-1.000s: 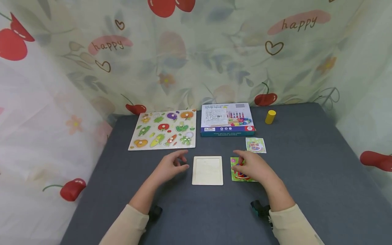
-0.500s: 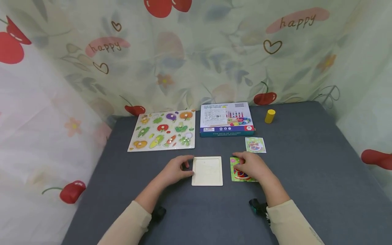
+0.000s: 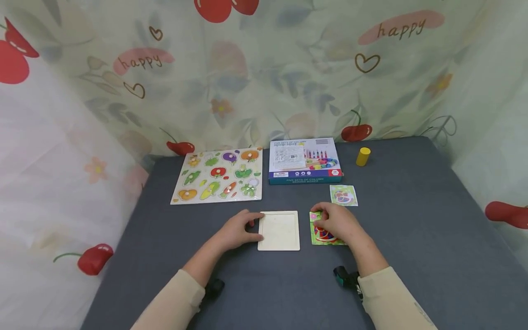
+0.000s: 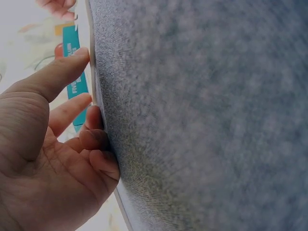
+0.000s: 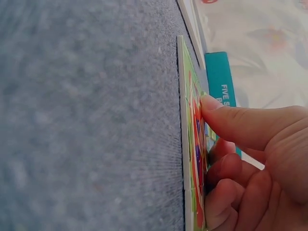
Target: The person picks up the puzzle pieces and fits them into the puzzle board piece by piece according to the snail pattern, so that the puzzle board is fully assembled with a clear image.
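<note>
Head view, cream sleeves [image 3: 171, 300]: nearest, ending short of my wrists.
Left hand [image 3: 237, 230]: loosely spread, thumb and forefinger touching the left edge of the pale square frame [image 3: 279, 231].
Right hand [image 3: 340, 222]: fingers bent over the colourful puzzle [image 3: 325, 237], thumb at its face (whether I pinch a piece, I cannot tell).
Puzzle and frame: flat on the dark table [image 3: 272, 284], apart, puzzle on the right.
Picture card [image 3: 344, 196]: just beyond my right hand.
Vegetable board [image 3: 219, 176]: farther, leftward.
Box [image 3: 305, 161]: right of the board.
Yellow cylinder [image 3: 363, 156]: right of the box.
Cherry-print cloth [image 3: 264, 68]: behind everything.
</note>
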Motion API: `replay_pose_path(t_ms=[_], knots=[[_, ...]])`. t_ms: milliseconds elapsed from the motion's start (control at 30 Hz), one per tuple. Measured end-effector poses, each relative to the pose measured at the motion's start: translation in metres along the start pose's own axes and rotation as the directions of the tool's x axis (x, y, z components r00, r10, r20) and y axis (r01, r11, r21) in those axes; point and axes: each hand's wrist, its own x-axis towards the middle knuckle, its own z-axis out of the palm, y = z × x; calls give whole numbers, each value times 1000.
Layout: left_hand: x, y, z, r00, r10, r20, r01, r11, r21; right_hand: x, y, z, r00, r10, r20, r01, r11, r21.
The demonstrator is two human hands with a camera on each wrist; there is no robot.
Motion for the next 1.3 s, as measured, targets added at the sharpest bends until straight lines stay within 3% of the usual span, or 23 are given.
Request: replay_pose_path(t_ms=[133,500,800,1100,1300], knots=[[-2,-2,-1,1000,12,1,-12,1000,-1,-3,0,1,1000,-27,-4,27,999,16],[-3,-3,-4,1000,16,-7,-17,1000,-8,-5,-2,3,992,-84,-97,78,995,-65],[-4,-3,-4,1000,12,-10,-12,1000,-20,-6,-4,2,989,-123,-83,114,987,-110],[-3,-2,0,1000,15,-4,-16,999,-36,-9,6,3,988,-125,-92,118,990,-79],[-3,-2,1,1000,11,-7,-11,999,-40,-10,7,0,984,-137,-109,139,990,6]])
